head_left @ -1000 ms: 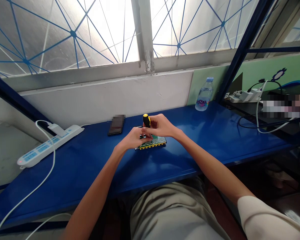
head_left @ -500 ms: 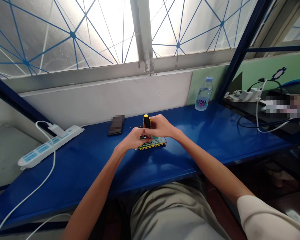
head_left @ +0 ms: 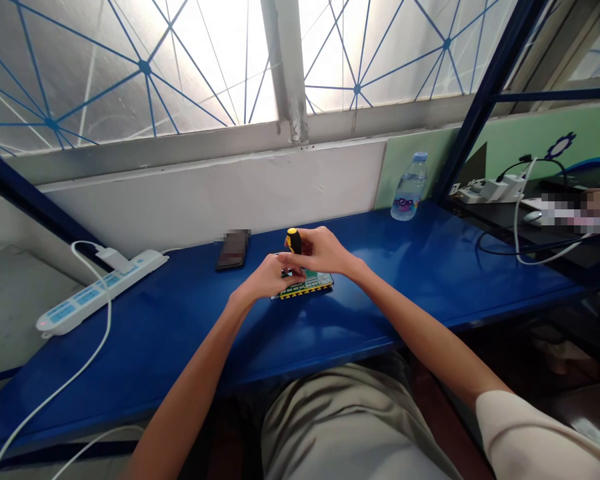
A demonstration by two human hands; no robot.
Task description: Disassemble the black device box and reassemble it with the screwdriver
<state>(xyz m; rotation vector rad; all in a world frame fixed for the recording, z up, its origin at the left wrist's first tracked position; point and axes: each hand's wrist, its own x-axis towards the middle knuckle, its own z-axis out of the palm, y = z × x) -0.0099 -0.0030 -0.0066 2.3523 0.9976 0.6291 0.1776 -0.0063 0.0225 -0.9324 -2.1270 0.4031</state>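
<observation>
A small green circuit board (head_left: 314,286) with a yellow-and-black striped edge lies on the blue table (head_left: 180,327). My right hand (head_left: 325,250) is closed round a black-and-yellow screwdriver (head_left: 293,241) held upright over the board. My left hand (head_left: 267,277) rests at the board's left end, its fingers pinched together near the screwdriver's shaft. What those fingers hold is hidden.
A dark phone (head_left: 233,251) lies behind the board. A white power strip (head_left: 97,289) with a cable sits at the left. A water bottle (head_left: 408,188) stands at the back right. Chargers and cables (head_left: 500,190) lie on the neighbouring desk, beyond a blue post.
</observation>
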